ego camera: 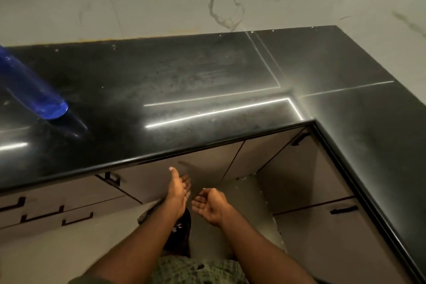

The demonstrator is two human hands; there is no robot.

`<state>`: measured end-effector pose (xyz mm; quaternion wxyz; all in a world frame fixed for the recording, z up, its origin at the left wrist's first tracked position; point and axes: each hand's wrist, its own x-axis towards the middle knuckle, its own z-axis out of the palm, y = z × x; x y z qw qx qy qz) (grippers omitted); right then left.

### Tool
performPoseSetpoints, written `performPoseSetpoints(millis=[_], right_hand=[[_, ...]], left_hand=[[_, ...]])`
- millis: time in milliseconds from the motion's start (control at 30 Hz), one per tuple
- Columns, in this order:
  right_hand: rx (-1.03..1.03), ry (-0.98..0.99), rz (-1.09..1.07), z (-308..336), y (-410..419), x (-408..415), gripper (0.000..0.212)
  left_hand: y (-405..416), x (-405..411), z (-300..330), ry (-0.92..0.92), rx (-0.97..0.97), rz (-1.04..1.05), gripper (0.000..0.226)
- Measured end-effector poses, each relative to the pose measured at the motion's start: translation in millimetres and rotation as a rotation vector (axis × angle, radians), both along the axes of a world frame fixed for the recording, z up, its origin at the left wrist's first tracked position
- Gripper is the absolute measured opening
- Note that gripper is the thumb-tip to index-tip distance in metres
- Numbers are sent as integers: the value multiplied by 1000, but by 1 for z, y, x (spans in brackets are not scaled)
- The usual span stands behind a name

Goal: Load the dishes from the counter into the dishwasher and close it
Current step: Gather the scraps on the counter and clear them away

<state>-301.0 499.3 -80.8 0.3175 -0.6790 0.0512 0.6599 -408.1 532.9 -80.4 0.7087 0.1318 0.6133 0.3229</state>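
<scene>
One blue bottle [32, 90] stood on the black desk [184, 90]; left hand [178, 193] and right hand [211, 205] hung empty below, fingers loosely apart.

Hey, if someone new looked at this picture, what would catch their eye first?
Probably the blue see-through bottle at the far left of the black L-shaped counter. Next, the two empty hands, left hand and right hand, held out below the counter's edge in front of the cabinet doors.

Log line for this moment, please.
left hand: open, empty | right hand: open, empty | counter: blue bottle | dishwasher: unseen
</scene>
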Motion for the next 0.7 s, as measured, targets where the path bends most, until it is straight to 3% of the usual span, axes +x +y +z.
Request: performPoseSetpoints(millis=[367, 533, 700], right_hand=[[134, 136, -141, 26, 21, 51, 27], [142, 61, -188, 31, 14, 69, 47], [195, 66, -311, 34, -4, 94, 49]], left_hand=[[29, 51, 11, -17, 80, -157, 89], [33, 73, 9, -18, 101, -246, 90], [22, 103, 10, -21, 123, -393, 91]])
